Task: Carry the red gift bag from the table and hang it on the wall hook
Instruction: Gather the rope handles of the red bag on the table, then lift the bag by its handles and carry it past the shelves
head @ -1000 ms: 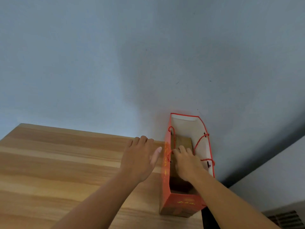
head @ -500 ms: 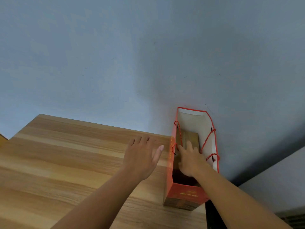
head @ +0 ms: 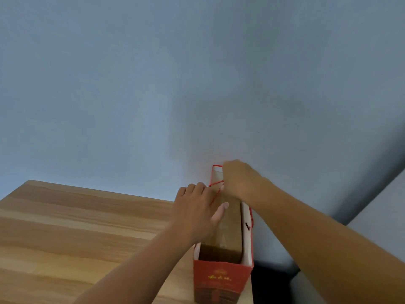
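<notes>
The red gift bag stands upright at the right edge of the wooden table, close to the wall. A brown box fills its inside. My right hand is closed into a fist above the bag's far top, and a red cord handle runs into it. My left hand lies against the bag's left side with its fingers spread and the thumb over the box. No wall hook is in view.
A plain blue-grey wall rises right behind the table. To the right of the bag there is a dark gap and a grey surface beyond the table edge.
My right hand has come up out of the bag and closed on the cord handle at its far top. My left hand has slid right against the bag. The view has moved closer.
</notes>
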`<control>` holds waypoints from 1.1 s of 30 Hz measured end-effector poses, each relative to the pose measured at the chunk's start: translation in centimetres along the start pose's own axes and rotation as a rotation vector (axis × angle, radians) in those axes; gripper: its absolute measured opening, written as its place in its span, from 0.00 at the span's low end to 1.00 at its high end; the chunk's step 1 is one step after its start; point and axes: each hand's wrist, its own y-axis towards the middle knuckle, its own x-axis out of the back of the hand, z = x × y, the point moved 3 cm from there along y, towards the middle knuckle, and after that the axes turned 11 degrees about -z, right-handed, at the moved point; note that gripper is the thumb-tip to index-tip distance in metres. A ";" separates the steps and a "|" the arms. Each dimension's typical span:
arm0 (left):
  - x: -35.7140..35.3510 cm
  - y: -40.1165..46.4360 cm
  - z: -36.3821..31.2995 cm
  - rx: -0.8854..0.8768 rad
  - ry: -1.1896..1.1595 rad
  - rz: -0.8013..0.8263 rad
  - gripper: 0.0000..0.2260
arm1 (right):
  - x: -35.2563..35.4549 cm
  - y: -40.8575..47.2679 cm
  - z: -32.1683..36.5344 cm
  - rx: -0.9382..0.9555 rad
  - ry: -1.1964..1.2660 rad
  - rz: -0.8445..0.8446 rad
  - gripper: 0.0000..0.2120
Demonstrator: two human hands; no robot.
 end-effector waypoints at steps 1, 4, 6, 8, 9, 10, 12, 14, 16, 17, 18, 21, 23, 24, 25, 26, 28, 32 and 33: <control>0.5 0.5 -0.6 0.002 -0.032 -0.021 0.31 | 1.0 0.0 0.3 -0.003 0.003 -0.035 0.05; 1.5 1.6 -2.2 0.057 -0.090 -0.015 0.36 | 2.9 -0.6 1.0 -0.012 0.025 -0.116 0.05; 2.0 1.9 -2.9 0.136 -0.127 -0.003 0.35 | 3.7 -1.2 1.4 -0.029 0.055 -0.139 0.06; 2.7 1.9 -3.6 0.209 -0.149 -0.028 0.31 | 4.1 -1.6 1.7 -0.033 0.096 -0.135 0.07; 3.0 1.9 -3.8 0.239 -0.157 -0.049 0.30 | 4.3 -1.9 1.8 -0.031 0.112 -0.124 0.06; 3.3 1.9 -4.0 0.256 -0.158 -0.071 0.30 | 4.4 -2.0 1.8 -0.039 0.115 -0.108 0.04; 3.5 1.7 -4.0 0.261 -0.180 -0.116 0.26 | 4.8 -2.1 1.9 -0.062 0.139 -0.088 0.09; 4.3 1.4 -3.7 0.241 -0.224 -0.162 0.15 | 5.1 -2.5 1.8 -0.076 0.186 -0.023 0.15; 5.6 1.2 -2.9 0.195 -0.190 -0.131 0.10 | 5.6 -3.1 1.4 -0.051 0.236 0.060 0.09; 6.5 1.2 -2.3 0.175 -0.149 -0.102 0.09 | 5.9 -3.6 1.3 -0.031 0.277 0.105 0.07; 7.5 1.1 -1.6 0.170 -0.123 -0.076 0.09 | 6.1 -4.1 1.2 -0.012 0.313 0.152 0.09; 10.6 0.2 0.0 0.160 -0.140 -0.062 0.09 | 6.0 -5.5 2.0 0.085 0.317 0.226 0.09; 12.7 -1.1 0.5 0.135 -0.075 -0.132 0.09 | 5.9 -5.9 3.7 0.184 0.209 0.086 0.07; 13.5 -1.8 0.9 0.132 -0.040 -0.170 0.09 | 5.8 -6.1 4.6 0.228 0.143 -0.013 0.06; 14.3 -2.6 1.3 0.139 -0.016 -0.195 0.09 | 5.8 -6.6 5.7 0.271 0.079 -0.101 0.07; 15.0 -3.4 1.8 0.158 0.002 -0.205 0.08 | 5.7 -7.1 6.8 0.317 0.035 -0.158 0.08; 16.2 -5.3 3.0 0.217 0.020 -0.216 0.08 | 5.5 -8.1 8.7 0.397 0.023 -0.197 0.08; 18.7 -9.9 6.0 0.358 0.012 -0.280 0.06 | 4.9 -10.0 12.8 0.522 0.134 -0.240 0.04; 19.4 -11.1 7.0 0.391 0.011 -0.295 0.06 | 4.8 -10.6 13.9 0.549 0.172 -0.229 0.02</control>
